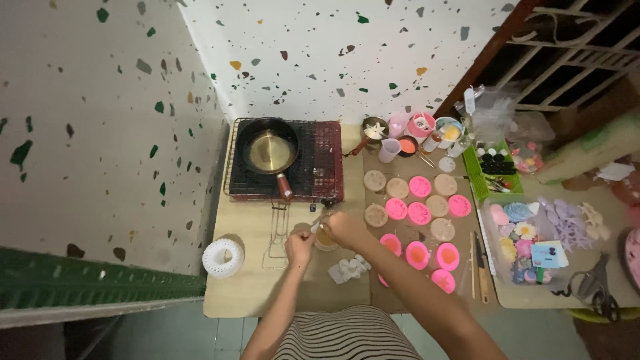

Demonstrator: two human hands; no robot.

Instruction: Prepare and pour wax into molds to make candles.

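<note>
Mid-frame, the left hand [299, 245] pinches a small white stick [315, 227] slanting up-right; the right hand [345, 229] grips a small amber cup [325, 239]; a green box [495, 175] sits upper right.

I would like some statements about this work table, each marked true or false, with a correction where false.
1. A frying pan sits on the portable stove. True.
2. Both hands work over a small cup. True: left hand and right hand meet there.
3. All the round moulds are pink. False: several are beige.
4. The scissors lie beside the pan. False: they lie at the far right.
5. The white ring-shaped basket stands left of the hands. True.
</note>
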